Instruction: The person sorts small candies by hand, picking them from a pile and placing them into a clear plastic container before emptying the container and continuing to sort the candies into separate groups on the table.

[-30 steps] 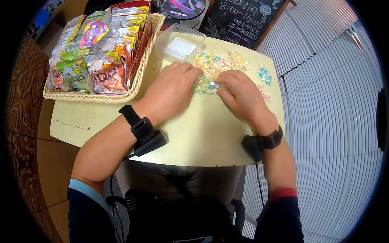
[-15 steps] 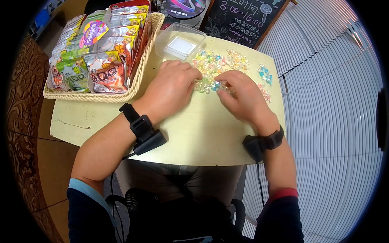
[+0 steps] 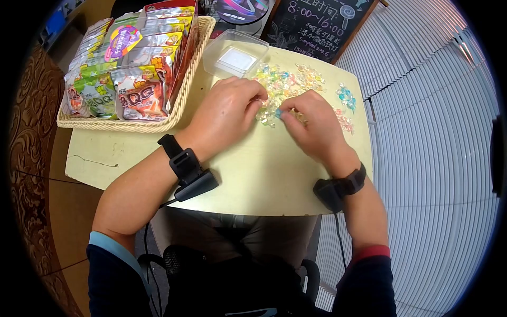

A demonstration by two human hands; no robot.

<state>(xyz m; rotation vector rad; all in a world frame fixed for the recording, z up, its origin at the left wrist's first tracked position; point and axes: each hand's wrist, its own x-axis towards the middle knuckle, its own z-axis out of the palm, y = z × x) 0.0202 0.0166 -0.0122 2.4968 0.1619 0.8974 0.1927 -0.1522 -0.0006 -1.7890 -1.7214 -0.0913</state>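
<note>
A loose pile of small, translucent candies, in clear twisted wrappers by their look, lies on the pale yellow table. My right hand is at the pile's near side, thumb and forefinger pinched on a blue candy. At the pile's left edge, my left hand rests with bent fingers, thumb and forefinger drawn together; what lies between them is hidden. A small blue group of candies sits apart on the right, with a pink group nearer me, partly behind my right hand.
A clear plastic box stands behind my left hand. The wicker basket on the left holds several snack packets. A chalkboard stands at the back, and white blinds hang along the right. Both wrists carry strapped black devices with cables.
My right hand has shifted slightly left, and its thumb and forefinger have closed on a blue candy. My left fingers have moved a little right at the pile's edge.
</note>
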